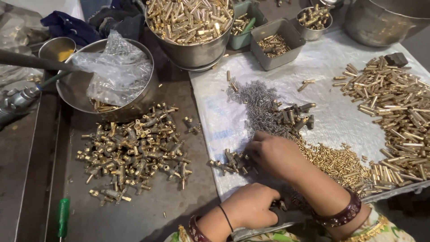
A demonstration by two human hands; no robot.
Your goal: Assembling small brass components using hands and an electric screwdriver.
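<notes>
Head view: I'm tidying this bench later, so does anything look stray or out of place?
A few brass pieces lie alone on the white sheet, apart from the piles. A crumpled plastic bag sits in the steel bowl.

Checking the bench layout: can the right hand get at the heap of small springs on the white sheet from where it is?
Probably yes. The right hand rests on the white sheet right beside the heap of small springs, with only a few dark fittings alongside.

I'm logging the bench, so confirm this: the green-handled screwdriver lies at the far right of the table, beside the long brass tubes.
Not right. The head view shows the screwdriver at the near left edge, below the pile of brass fittings. The brass tubes are on the right.
</notes>
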